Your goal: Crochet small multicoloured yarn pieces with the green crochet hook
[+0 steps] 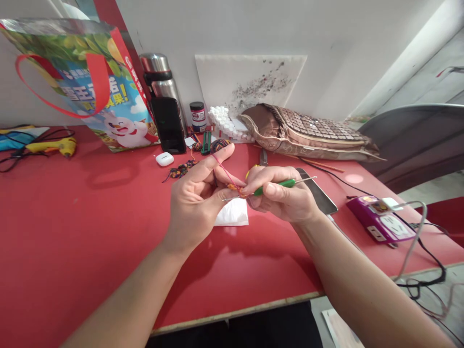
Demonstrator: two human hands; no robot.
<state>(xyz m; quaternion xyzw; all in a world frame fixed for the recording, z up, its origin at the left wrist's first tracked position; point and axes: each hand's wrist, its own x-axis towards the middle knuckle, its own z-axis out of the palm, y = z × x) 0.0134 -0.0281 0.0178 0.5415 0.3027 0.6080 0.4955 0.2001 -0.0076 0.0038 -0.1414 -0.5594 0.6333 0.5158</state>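
Between my two hands is a small orange and pink piece of crochet work (pixel 239 190). My left hand (pixel 197 198) pinches it, and a strand of pink yarn (pixel 225 169) runs taut up to the raised index finger. My right hand (pixel 284 193) is closed on a crochet hook (pixel 287 185) with a green grip; one thin metal end sticks out to the right, the other lies at the work. A white packet (pixel 232 213) rests on the table beneath my hands. Dark multicoloured yarn (pixel 181 170) lies just behind my left hand.
On the red table (pixel 90 241) stand a printed bag (pixel 83 87), a steel flask (pixel 159 72), a black phone (pixel 168 125) and a small jar (pixel 197 117). A glue gun (pixel 54 146) lies left, an earbud case (pixel 164 159) nearer. Rightward are a brown cushion (pixel 315 130), another phone (pixel 319 193) and a purple power strip (pixel 380 220).
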